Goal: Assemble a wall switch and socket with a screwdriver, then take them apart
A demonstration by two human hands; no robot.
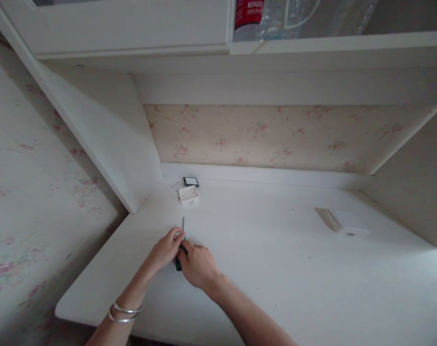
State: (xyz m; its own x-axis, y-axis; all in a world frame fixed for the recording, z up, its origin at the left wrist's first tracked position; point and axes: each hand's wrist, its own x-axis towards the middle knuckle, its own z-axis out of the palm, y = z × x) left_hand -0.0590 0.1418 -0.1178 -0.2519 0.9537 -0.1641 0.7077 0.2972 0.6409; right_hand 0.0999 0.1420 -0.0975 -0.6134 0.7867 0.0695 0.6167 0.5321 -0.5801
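A screwdriver [178, 264] with a green and black handle is held between both hands above the white desk, its thin metal shaft pointing away from me. My left hand [168, 249] is closed around the front of the handle near the shaft. Wrapped on the handle just behind it is my right hand [199, 265], also closed. Part of the handle is hidden by the fingers. Beyond the screwdriver tip lies a small white open box [188, 195], with a little black-framed rectangular piece [191, 181] behind it.
The white desk [261, 250] runs up to a floral-papered wall. On its right side lies a white flat box-like object [348, 221]. A cabinet [139, 33] overhangs the desk, with a red-labelled bottle [249, 14] on its shelf. A side panel [106, 129] bounds the left.
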